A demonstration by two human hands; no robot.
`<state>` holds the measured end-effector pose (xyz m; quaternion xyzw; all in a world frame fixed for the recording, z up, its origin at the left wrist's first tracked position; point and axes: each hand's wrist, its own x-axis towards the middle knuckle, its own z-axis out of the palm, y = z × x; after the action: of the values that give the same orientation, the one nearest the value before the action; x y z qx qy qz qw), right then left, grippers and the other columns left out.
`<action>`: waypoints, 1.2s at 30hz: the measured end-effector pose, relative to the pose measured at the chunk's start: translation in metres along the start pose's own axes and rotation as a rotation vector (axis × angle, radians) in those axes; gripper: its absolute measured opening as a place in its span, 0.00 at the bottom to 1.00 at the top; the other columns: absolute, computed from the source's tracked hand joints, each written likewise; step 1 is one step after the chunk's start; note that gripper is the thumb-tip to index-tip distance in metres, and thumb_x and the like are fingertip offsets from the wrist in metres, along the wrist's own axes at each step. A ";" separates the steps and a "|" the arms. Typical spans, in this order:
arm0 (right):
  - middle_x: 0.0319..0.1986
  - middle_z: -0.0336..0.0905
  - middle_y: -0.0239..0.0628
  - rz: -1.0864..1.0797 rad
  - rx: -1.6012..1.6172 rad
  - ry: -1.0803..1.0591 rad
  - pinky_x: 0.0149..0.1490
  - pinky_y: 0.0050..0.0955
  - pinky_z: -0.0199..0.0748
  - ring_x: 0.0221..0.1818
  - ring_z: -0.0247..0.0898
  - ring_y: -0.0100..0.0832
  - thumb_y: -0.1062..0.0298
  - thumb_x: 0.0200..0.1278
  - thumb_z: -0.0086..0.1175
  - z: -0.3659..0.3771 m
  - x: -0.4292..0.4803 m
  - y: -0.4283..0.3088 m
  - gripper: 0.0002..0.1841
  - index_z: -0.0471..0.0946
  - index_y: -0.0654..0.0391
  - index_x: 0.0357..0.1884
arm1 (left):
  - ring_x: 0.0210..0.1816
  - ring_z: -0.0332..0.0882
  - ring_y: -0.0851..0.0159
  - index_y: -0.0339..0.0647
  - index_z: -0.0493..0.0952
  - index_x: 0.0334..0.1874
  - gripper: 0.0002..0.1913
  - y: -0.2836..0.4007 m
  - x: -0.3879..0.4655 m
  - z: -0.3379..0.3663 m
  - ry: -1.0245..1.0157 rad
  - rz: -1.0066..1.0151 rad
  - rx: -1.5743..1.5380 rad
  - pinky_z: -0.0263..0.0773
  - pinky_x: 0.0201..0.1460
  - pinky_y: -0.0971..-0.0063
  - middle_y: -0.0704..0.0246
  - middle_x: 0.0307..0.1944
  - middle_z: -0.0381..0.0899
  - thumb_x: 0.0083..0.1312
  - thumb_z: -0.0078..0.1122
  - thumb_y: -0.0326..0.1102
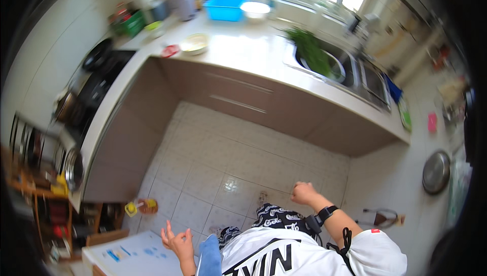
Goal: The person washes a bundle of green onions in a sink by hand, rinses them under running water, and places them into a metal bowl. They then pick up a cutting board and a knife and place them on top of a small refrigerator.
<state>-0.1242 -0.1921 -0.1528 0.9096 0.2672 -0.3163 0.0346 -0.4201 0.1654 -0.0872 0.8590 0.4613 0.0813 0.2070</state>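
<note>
My left hand [177, 240] is raised at the lower left, near a white-topped box, its fingers apart and nothing in it. At the lower right my right hand [303, 192] hangs in the air above the tiled floor, fingers curled in, with no object visible in it. A dark watch band [326, 212] circles that wrist. Beyond the hands, long green leafy vegetables [312, 53] lie in a white basin [336, 65] in the steel sink [352, 70]. A pale bowl [194, 44] rests on the counter beside a red lid-like thing [170, 51].
The white counter [243, 53] carries a blue plastic basin [225, 8] and a white bowl [255, 10]. A stove [99, 86] with pans is at left. An oil bottle [147, 206] stands on the floor near the white-topped box [139, 255]. A round metal pan [436, 172] hangs at right.
</note>
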 end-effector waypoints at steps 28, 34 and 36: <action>0.47 0.77 0.32 0.469 1.500 0.281 0.50 0.25 0.71 0.50 0.72 0.25 0.54 0.66 0.55 -0.168 0.029 0.215 0.22 0.74 0.55 0.56 | 0.72 0.47 0.46 0.46 0.48 0.75 0.44 0.510 0.299 0.183 -0.526 0.941 -0.244 0.50 0.71 0.57 0.53 0.74 0.41 0.58 0.63 0.33; 0.49 0.75 0.27 0.532 1.708 0.390 0.51 0.27 0.72 0.49 0.72 0.22 0.55 0.67 0.53 -0.238 0.025 0.265 0.21 0.72 0.54 0.58 | 0.72 0.47 0.48 0.46 0.50 0.74 0.42 0.580 0.308 0.193 -0.569 0.986 -0.289 0.49 0.72 0.59 0.53 0.74 0.43 0.59 0.62 0.31; 0.50 0.75 0.31 0.475 1.776 0.528 0.51 0.28 0.73 0.50 0.72 0.26 0.55 0.68 0.52 -0.246 0.028 0.291 0.21 0.72 0.56 0.57 | 0.72 0.47 0.49 0.45 0.50 0.74 0.41 0.598 0.297 0.197 -0.576 1.006 -0.296 0.49 0.72 0.60 0.53 0.74 0.44 0.59 0.61 0.31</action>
<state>0.1792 -0.3712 -0.0042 0.6760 -0.2630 -0.1728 -0.6663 0.2659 0.0630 -0.0226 0.9214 -0.0931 -0.0037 0.3772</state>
